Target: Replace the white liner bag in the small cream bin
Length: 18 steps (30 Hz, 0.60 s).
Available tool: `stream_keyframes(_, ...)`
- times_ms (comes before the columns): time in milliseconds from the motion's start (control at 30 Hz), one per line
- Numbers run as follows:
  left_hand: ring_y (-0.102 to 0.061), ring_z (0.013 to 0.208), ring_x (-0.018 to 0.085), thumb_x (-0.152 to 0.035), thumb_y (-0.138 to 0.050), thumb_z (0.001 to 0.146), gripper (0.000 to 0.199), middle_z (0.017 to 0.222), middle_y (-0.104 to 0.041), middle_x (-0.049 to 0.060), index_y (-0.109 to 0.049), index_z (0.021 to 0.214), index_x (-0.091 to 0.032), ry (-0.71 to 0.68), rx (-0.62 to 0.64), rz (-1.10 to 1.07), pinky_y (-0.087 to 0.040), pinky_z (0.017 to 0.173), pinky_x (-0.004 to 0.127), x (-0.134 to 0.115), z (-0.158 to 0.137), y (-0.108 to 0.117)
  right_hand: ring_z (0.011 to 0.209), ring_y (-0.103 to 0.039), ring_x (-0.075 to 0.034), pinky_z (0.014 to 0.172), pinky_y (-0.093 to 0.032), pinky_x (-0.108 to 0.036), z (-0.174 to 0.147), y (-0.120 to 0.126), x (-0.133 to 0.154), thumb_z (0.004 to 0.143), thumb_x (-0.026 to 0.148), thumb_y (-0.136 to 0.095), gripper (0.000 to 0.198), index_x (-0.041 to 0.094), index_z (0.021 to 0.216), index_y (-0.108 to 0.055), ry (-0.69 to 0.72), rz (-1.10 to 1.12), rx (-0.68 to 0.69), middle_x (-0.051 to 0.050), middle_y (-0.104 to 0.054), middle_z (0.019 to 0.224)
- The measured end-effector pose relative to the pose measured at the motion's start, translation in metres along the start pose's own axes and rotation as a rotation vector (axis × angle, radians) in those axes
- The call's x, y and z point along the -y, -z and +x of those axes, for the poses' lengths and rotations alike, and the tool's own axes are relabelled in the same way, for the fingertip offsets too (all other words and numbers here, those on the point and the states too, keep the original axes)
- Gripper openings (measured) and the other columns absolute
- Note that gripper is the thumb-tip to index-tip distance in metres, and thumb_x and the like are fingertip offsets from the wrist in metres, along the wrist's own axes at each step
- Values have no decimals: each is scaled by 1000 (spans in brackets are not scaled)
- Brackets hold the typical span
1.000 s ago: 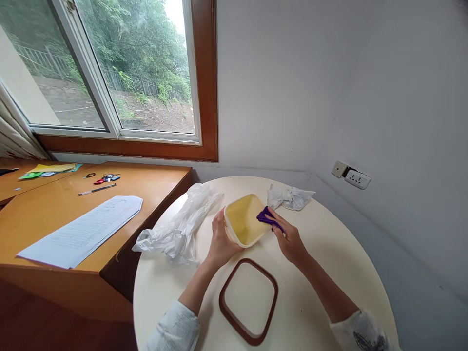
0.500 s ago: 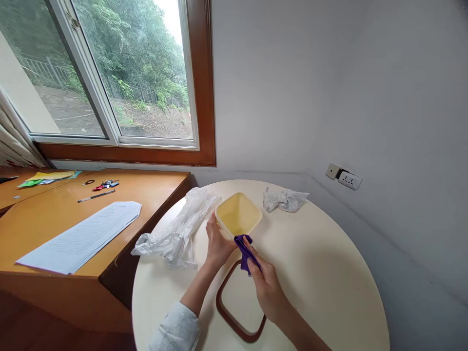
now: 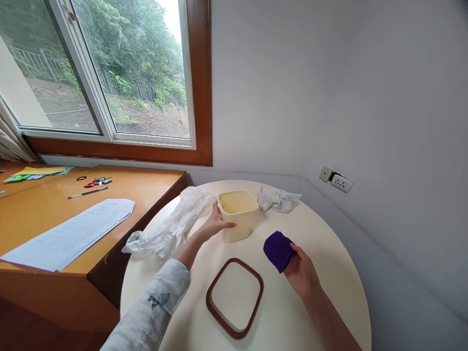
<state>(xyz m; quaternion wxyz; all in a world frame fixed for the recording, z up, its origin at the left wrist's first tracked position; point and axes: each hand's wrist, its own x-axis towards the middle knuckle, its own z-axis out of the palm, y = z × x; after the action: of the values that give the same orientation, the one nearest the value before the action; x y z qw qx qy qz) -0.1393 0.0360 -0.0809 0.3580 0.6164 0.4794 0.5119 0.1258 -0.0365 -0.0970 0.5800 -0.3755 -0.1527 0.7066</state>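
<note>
A pale yellow square plastic container (image 3: 239,226) stands open-topped toward the back of the round white table. My left hand (image 3: 214,222) grips its left side, thumb across the front and fingers partly hidden behind the wall. Over the table to the right, my right hand (image 3: 302,270) pinches a folded purple cloth (image 3: 278,251) between thumb and fingers, apart from the container. In front of the container lies a lid with a brown rim and a pale or clear middle (image 3: 260,287), touched by neither hand.
A crumpled clear plastic bag (image 3: 175,224) lies on the round table (image 3: 329,302) left of the container, and a smaller knotted bag (image 3: 281,200) behind it on the right. The wooden desk (image 3: 153,183) at left bears papers (image 3: 76,234), a pen (image 3: 87,193) and keys (image 3: 100,181).
My right hand has moved right with the cloth, away from the container. The container has gone from tilted toward me to upright, with my left hand still on it, pushed slightly back.
</note>
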Motion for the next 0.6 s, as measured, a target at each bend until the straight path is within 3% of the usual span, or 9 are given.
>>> stream_keyframes(67,-49,115,25,-27,-74,59,101,127,-46,13,-12,139,-26,55,180,-70,-44,93,44,-3,4,6,100,-62,-21,88,-51,-40,5,8,-4,79,19,-52,24,17,100,-63,-18,19,-12,-5,-71,97)
stream_keyframes(133,-51,114,25,-25,-74,58,100,125,-49,12,-15,138,-27,80,262,-77,-45,91,43,-3,9,14,100,-62,-22,88,-51,-41,9,14,-8,79,21,-53,22,17,98,-63,-28,-3,-10,-5,-70,98)
stream_keyframes(300,-55,108,26,-19,-79,45,104,122,-53,8,-26,134,-31,113,269,-17,-48,83,44,1,24,30,102,-61,-24,86,-51,-43,14,21,-19,78,24,-54,21,17,96,-64,-26,-107,21,-7,-70,98)
stream_keyframes(467,-54,109,28,-15,-74,45,85,119,-57,7,-44,123,-28,207,325,110,-47,82,44,3,36,40,100,-62,-24,85,-52,-44,15,23,-24,79,26,-55,21,18,96,-63,-21,-139,52,-6,-69,101)
stream_keyframes(600,-56,106,27,-13,-73,43,75,116,-60,8,-53,114,-28,284,353,260,-47,81,41,-2,46,56,96,-64,-24,82,-54,-42,16,25,-21,78,23,-57,18,17,94,-63,-51,-113,-9,-6,-70,98)
